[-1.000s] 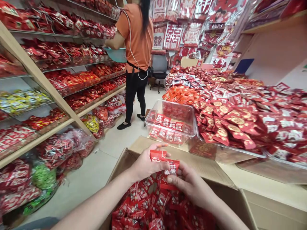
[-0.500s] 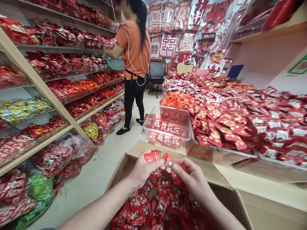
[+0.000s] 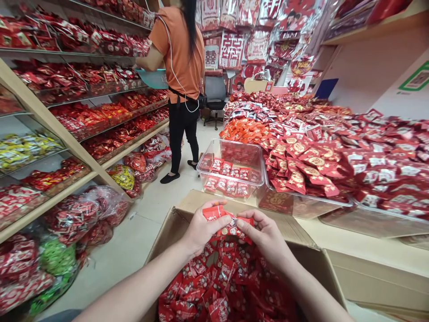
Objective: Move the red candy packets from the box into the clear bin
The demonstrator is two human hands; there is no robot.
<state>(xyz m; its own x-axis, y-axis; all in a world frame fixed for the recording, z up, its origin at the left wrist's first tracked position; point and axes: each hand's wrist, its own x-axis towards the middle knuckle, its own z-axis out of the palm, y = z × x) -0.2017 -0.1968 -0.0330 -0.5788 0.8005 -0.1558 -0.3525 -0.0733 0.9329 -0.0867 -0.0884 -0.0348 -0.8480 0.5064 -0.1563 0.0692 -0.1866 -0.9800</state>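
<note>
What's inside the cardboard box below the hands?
A heap of red packets lies inside the cardboard box. What lies beneath the top ones is covered, and the left hand and right hand block part of the view.

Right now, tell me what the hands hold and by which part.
Red packets: the left hand grips their left side, the right hand their right side.

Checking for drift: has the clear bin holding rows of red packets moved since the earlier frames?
No: the clear bin holds its place against the tray to its right; the view shifted.

Person (image 3: pixel 186 58) in orange beside shelves (image 3: pixel 60 126), grey chair (image 3: pixel 215 88) beyond
</note>
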